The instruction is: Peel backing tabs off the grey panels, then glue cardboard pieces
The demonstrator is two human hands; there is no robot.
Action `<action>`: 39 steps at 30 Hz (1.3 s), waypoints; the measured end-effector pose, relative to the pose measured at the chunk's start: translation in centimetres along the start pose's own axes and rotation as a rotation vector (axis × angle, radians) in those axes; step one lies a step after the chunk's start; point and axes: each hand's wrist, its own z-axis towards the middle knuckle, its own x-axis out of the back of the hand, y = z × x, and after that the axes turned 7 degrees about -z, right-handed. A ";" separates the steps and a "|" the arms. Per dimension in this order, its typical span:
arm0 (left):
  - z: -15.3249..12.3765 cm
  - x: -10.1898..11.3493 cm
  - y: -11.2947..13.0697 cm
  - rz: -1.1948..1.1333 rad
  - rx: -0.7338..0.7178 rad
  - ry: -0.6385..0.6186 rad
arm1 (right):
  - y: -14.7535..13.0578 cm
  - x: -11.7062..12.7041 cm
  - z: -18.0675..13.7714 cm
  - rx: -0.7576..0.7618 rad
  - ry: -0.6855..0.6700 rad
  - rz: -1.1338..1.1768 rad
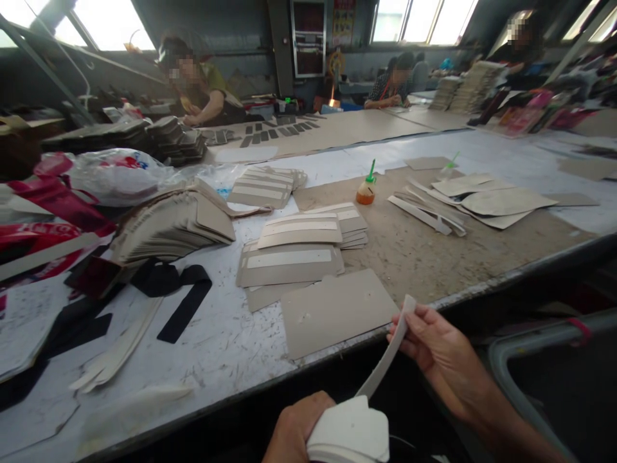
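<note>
Several cards [349, 427] are sitting clasped in our left hand [296, 427], our right fingers [427, 323] pinching one strip [386, 360], two green-nozzled bottles [365, 195] standing beyond.

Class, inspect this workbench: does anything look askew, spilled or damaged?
The black strap lies loosely folded at left, unlike the stacked grey panels. The white table cover is speckled with dark scraps or stains. The nearer squeeze bottle stands upright, unspilled.

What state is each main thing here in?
Narrow pale strip: curved, pinched by the right hand
Off-white rounded cards: stacked, held by the left hand
Translucent bottle with green nozzle: upright, part full of orange liquid
Long black band: loosely folded
Beige rectangular sheet: lying flat
</note>
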 end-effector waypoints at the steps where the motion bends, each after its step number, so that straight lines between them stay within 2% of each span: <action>1: 0.2 -0.2 0.0 0.061 0.020 -0.020 | 0.0 0.9 0.2 0.135 0.075 -0.160; 3: 0.9 -0.7 0.0 0.194 0.083 -0.065 | -0.3 2.2 0.2 0.482 0.163 -0.515; 4: 1.3 -0.9 0.2 0.269 0.119 -0.090 | -0.5 2.4 0.1 0.653 0.113 -0.685; 5: 1.7 -1.1 0.4 0.341 0.148 -0.112 | -0.6 2.4 -0.2 0.786 -0.019 -0.831; 7: 2.3 -1.2 1.2 0.444 0.156 -0.139 | -0.8 1.5 -0.9 0.885 -0.444 -1.022; 9: 2.3 -0.7 2.1 0.463 0.121 -0.132 | -0.7 0.0 -1.5 0.800 -0.807 -1.100; 10: 2.2 -0.4 2.5 0.445 0.100 -0.119 | -0.7 -0.7 -1.8 0.728 -0.907 -1.122; 13: 1.4 0.8 3.0 0.344 0.096 -0.105 | -1.0 -2.6 -2.2 0.513 -1.011 -1.187; 15: 0.8 1.5 2.8 0.270 0.119 -0.118 | -1.8 -3.3 -2.0 0.422 -1.063 -1.226; 18: -0.1 2.8 2.6 0.271 0.128 -0.047 | -3.3 -4.2 -0.7 0.400 -1.080 -1.265; 21: -0.6 4.4 3.0 0.414 0.133 0.184 | -4.7 -5.5 1.5 0.419 -0.979 -1.289; 23: -0.5 5.4 3.7 0.536 0.162 0.272 | -5.4 -6.9 3.2 0.444 -0.921 -1.300; 27: 1.4 6.6 4.4 0.787 0.169 0.282 | -5.7 -10.9 6.2 0.489 -0.923 -1.304; 31: 4.3 6.7 2.5 0.847 0.059 0.305 | -4.5 -14.5 8.4 0.446 -0.898 -1.445; 35: 5.9 6.7 0.3 0.843 0.015 0.339 | -2.7 -16.0 9.7 0.484 -0.825 -1.648; 39: 6.2 7.1 0.3 0.870 0.007 0.325 | -1.8 -16.1 10.2 0.537 -0.835 -1.712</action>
